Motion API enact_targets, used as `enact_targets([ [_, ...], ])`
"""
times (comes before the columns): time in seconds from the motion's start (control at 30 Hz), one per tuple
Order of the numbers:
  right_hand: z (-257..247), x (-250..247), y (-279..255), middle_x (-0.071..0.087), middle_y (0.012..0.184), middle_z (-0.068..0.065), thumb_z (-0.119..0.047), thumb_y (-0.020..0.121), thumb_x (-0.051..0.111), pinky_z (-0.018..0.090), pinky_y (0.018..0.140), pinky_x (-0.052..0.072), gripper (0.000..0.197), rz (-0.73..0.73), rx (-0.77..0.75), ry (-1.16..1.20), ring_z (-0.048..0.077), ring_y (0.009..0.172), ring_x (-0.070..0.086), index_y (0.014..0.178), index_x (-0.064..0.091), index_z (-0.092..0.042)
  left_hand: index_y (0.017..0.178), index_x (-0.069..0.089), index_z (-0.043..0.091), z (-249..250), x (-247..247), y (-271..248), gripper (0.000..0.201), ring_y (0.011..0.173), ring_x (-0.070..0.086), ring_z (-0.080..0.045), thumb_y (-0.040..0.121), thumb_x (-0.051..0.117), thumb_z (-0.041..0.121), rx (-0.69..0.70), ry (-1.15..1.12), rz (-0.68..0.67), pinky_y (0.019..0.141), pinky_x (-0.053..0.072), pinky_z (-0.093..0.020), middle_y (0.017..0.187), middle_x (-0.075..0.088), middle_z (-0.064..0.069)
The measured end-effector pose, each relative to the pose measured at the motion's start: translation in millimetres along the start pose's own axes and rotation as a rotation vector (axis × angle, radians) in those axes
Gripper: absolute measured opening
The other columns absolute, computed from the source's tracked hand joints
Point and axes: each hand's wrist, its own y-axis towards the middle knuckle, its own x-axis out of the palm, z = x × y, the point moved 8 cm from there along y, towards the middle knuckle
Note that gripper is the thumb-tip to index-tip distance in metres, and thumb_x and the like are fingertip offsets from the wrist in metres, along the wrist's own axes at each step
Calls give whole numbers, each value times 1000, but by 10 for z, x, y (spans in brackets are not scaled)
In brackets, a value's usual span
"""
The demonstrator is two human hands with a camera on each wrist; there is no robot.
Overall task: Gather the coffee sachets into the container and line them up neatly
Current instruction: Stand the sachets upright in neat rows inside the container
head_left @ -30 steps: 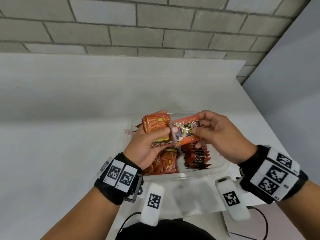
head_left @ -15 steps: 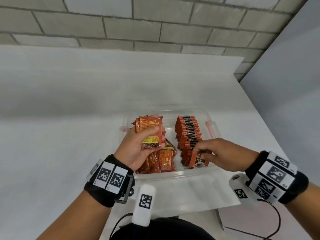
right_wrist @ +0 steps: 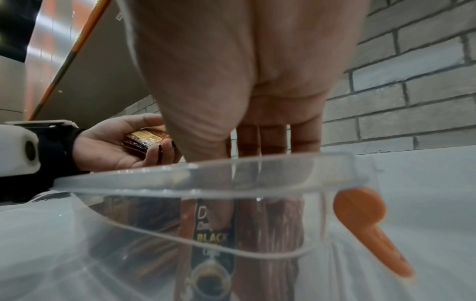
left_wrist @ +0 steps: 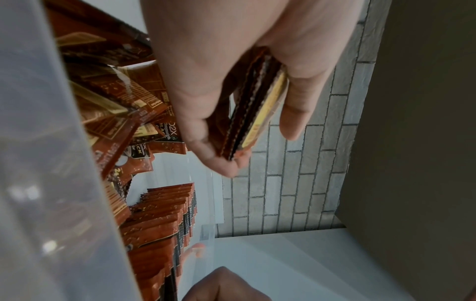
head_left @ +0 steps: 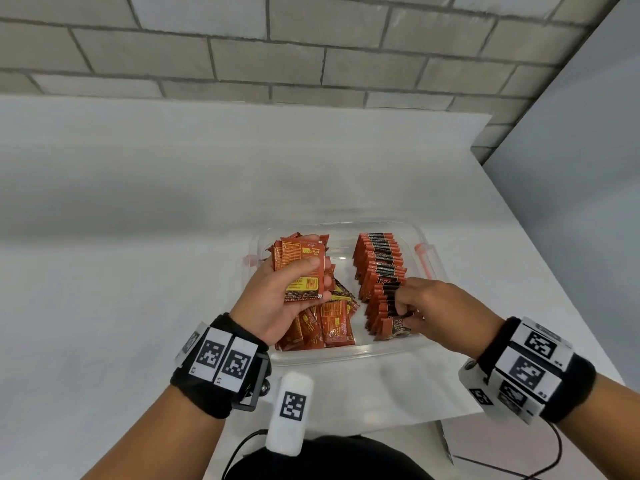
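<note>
Since a second ago the right hand (head_left: 427,306) has dropped from meeting the left above the tub down to the near end of the sachet row, carrying one sachet with it; the left has stayed raised with its bundle.

White bench (head_left: 138,220) carries everything, its far edge against a grey brick wall (head_left: 311,46). On it, close to the person, sits the clear plastic container (head_left: 346,355), with an orange latch (right_wrist: 365,224) on its right side.

Inside, the row of sachets (head_left: 379,268) stands on edge along the right half, faces all turned one way, presumably so each new one can be slotted in at the near end. The left half holds a loose heap of sachets (head_left: 325,323), lying flat and overlapping, not yet lined up.

Left hand (head_left: 277,296) hovers over that heap, thumb and fingers clamped on a held bundle of sachets (head_left: 303,268), likely a ready supply for the other hand.

Right-hand fingertips pinch the nearest sachet (head_left: 398,329), pressing it upright against the row's end.
</note>
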Motion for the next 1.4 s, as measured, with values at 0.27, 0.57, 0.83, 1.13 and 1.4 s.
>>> enact_targets([
  [0.27,48,48,67,52,78,-13,-17,83,61,16,51,27,19,-38,58,-97,9,74,49,73,48,-26,111,65,17,3,-5,3,38,81,66,-23,73,66,18,-4,10,16,70,58,-36,93,68,-10],
  [0.57,68,24,78,50,72,-15,-27,80,72,18,53,32,21,-100,80,-61,10,71,51,80,51,-26,110,65,17,1,-1,-16,35,78,67,-22,75,64,18,6,-7,9,69,58,-35,90,70,-9],
  [0.83,162,-66,9,61,75,-10,-26,77,77,18,61,42,25,-91,89,147,6,66,55,76,53,-27,118,61,9,-22,33,-16,42,76,64,-27,78,55,21,-41,-121,2,62,57,-36,91,66,-16],
  [1.13,-114,-671,7,64,93,-9,-41,81,66,8,58,42,31,292,44,718,6,76,57,110,60,-31,112,64,17,-55,364,-2,39,94,68,-26,74,62,10,-71,36,-142,76,58,-40,103,71,-9],
  [1.4,-245,-925,6,57,73,-7,-15,79,75,22,61,43,22,557,-75,779,7,62,49,77,55,-23,101,65,19,-20,420,16,32,82,66,-21,73,64,36,-12,89,-116,73,57,-37,87,69,-6],
])
